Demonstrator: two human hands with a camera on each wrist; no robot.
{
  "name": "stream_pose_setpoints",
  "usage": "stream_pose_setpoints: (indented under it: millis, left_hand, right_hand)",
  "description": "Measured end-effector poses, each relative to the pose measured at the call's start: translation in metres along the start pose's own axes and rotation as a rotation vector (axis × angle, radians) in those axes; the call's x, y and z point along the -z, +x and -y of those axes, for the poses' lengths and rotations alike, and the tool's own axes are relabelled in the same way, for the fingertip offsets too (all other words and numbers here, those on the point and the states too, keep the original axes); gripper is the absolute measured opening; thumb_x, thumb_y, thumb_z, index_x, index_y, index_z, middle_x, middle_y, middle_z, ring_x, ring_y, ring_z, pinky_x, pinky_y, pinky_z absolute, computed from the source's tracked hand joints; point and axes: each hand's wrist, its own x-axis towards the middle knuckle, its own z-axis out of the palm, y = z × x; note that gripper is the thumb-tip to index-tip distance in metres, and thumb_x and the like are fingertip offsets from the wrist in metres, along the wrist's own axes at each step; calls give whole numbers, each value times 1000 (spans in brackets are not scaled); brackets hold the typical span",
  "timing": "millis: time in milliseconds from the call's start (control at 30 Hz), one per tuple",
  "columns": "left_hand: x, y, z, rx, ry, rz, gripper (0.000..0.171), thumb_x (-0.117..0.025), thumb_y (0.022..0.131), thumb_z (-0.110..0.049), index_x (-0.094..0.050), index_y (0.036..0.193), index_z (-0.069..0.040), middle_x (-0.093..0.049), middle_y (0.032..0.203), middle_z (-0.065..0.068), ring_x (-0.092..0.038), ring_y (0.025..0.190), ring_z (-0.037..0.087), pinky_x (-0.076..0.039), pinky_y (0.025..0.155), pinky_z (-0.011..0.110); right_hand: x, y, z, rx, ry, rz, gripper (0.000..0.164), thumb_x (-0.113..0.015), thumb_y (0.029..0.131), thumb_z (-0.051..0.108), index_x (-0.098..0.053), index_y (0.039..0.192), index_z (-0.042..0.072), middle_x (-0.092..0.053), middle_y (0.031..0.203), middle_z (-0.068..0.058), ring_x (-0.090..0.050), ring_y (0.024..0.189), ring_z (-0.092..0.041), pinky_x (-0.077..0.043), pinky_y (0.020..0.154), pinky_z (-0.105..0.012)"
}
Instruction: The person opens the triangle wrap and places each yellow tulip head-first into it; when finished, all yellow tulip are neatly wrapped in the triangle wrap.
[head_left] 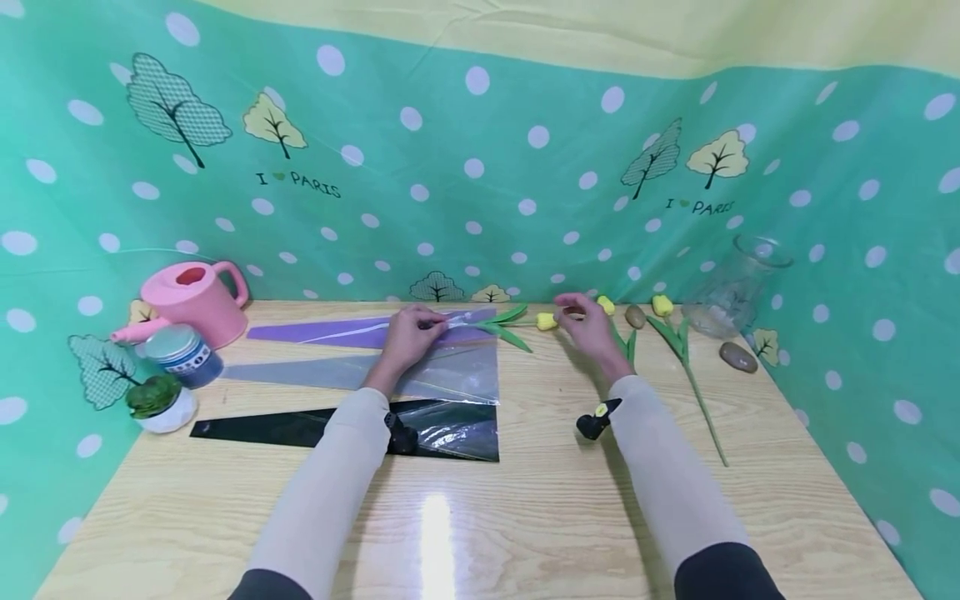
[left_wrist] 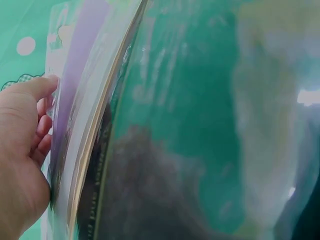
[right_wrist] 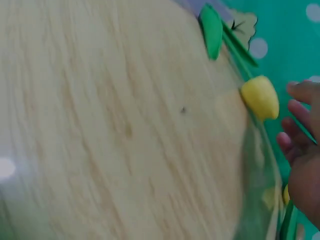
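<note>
My left hand (head_left: 412,333) is over the purple flower sleeve (head_left: 337,333), its thumb and fingers pinched together at the stem of a yellow tulip (head_left: 546,321). Whether film is also between the fingertips cannot be made out. The tulip's green leaves (head_left: 510,325) and bloom extend past the sleeve's right edge. Beside the bloom hovers my right hand (head_left: 587,327); in the right wrist view its loosely bent fingers (right_wrist: 300,95) are apart from the yellow bloom (right_wrist: 261,97). In the left wrist view, the purple sleeve (left_wrist: 82,65) stands near the thumb.
Grey (head_left: 300,372) and black sleeves (head_left: 262,425) lie nearer me. More tulips (head_left: 686,354), stones (head_left: 738,357) and a clear vase (head_left: 731,292) are at right. At left are a pink watering can (head_left: 195,304), a blue jar (head_left: 187,358) and a potted succulent (head_left: 157,400).
</note>
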Motion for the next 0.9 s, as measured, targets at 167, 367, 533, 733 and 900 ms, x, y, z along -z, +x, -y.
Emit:
stream_pose_setpoints:
  millis: [167, 367, 533, 733, 900]
  left_hand:
    - [-3, 1, 0, 0, 4, 0, 18, -77, 95, -17, -81, 107, -5, -73, 112, 14, -66, 110, 32, -52, 100, 46]
    - [-2, 0, -1, -2, -19, -4, 18, -77, 94, -16, -81, 108, -5, -73, 112, 15, -66, 109, 33, -53, 99, 47]
    - [-1, 0, -1, 2, -31, -16, 17, -76, 94, -15, -81, 107, -4, -72, 113, 15, -65, 110, 33, -52, 99, 47]
    - [-2, 1, -1, -21, -25, -36, 16, -76, 93, -13, -81, 106, -4, -73, 113, 16, -66, 108, 34, -53, 97, 48]
    - [-2, 1, -1, -40, -15, -43, 16, -76, 93, -14, -81, 106, -4, -73, 112, 16, -66, 108, 34, -53, 96, 47]
  right_hand:
    - [-4, 3, -18, 22, -132, 47, 38, -62, 101, 5, -61, 138, 2, -62, 138, -21, -58, 129, -38, -49, 110, -52]
    - [-6, 4, -19, 31, -149, 35, 35, -62, 101, 7, -63, 136, 3, -64, 132, -20, -60, 123, -37, -50, 106, -51]
    - [-7, 3, -11, 20, -111, 21, 32, -64, 102, 11, -65, 133, 5, -66, 128, -19, -62, 117, -35, -52, 102, -48]
    - [-15, 1, -3, 35, -45, -14, 29, -68, 100, 12, -71, 128, 7, -71, 122, -18, -66, 110, -31, -56, 87, -37]
    - [-26, 1, 2, 30, -13, -8, 29, -70, 99, 13, -72, 127, 7, -72, 121, -17, -67, 111, -29, -56, 88, -32]
